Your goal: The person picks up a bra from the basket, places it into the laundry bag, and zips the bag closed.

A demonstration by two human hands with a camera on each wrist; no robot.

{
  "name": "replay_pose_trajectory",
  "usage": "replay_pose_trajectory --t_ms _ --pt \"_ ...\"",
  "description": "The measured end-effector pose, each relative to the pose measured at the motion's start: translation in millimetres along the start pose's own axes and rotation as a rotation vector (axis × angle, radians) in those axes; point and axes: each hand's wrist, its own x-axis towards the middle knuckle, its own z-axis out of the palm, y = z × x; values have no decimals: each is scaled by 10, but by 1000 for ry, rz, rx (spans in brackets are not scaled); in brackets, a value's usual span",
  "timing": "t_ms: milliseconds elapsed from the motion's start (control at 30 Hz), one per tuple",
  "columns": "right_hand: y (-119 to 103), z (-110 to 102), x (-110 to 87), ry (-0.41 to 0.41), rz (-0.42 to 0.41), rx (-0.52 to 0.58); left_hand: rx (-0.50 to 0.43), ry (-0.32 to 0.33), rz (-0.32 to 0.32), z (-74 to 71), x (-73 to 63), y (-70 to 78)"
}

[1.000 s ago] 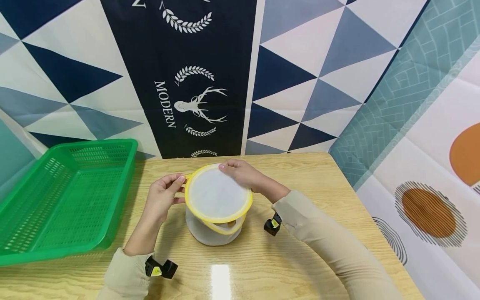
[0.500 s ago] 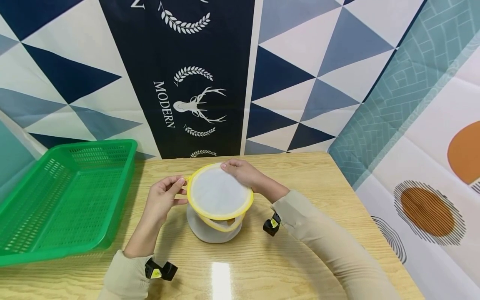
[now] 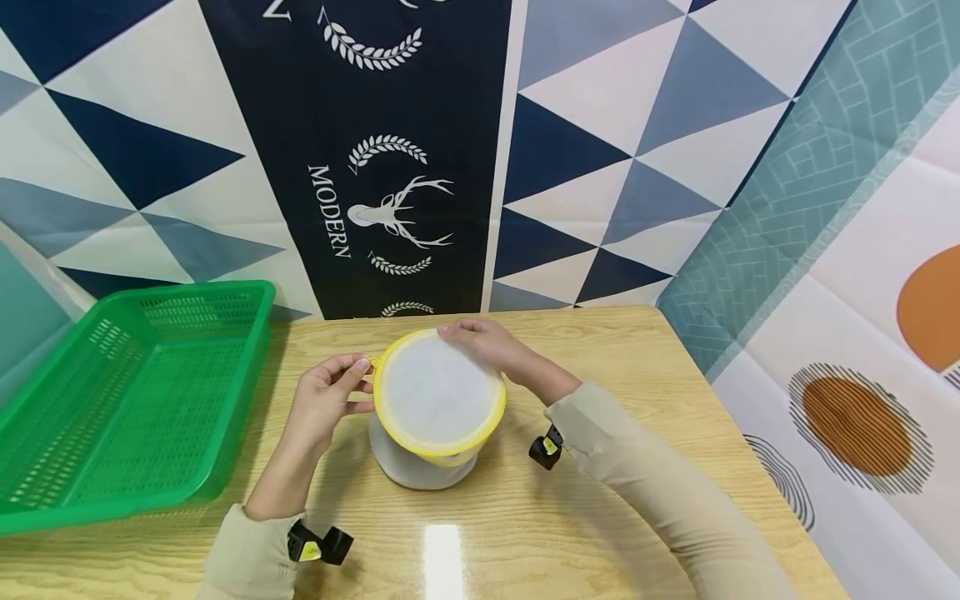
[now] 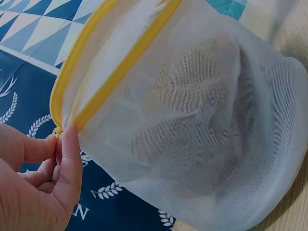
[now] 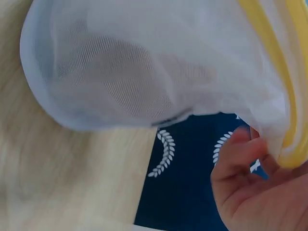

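Note:
A white mesh laundry bag (image 3: 440, 390) with yellow zipper edging stands on the table, its round top tilted over the body. Blurred brownish and yellowish contents show through the mesh in the left wrist view. My left hand (image 3: 321, 396) pinches the yellow zipper pull (image 4: 58, 131) at the bag's left side, thumb against fingers. The zipper (image 4: 126, 62) gapes between its two yellow edges. At the far right edge of the top, my right hand (image 3: 491, 348) grips the bag, thumb on the white mesh. In the right wrist view its fingers pinch the mesh beside the yellow edging (image 5: 288, 159).
A green plastic basket (image 3: 206, 479) sits on the left of the wooden table (image 3: 570, 533). Patterned cloth (image 3: 408, 208) hangs behind the table and along the right side. Both wrists wear small black cameras.
The bag's top has tipped down toward the front, so the opening below it and the brown contents no longer show in the head view. Both hands keep nearly the same place and hold.

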Motion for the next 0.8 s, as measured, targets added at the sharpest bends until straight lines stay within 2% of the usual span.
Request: replay_pose_trajectory --t_ms 67,167,433,500,800 --pt "-34 -17 17 28 -47 -86 2 -3 -3 7 -2 10" --pt "-84 -32 57 22 -125 -172 -8 -15 -8 25 -5 26" --pt "-209 -41 148 -155 -324 -346 -25 -35 -5 66 -17 57" --pt "-222 -43 158 -180 -337 -350 -22 -34 -5 66 -21 61" --pt "-237 -40 145 -216 -285 -250 0 -16 -7 51 -30 104"
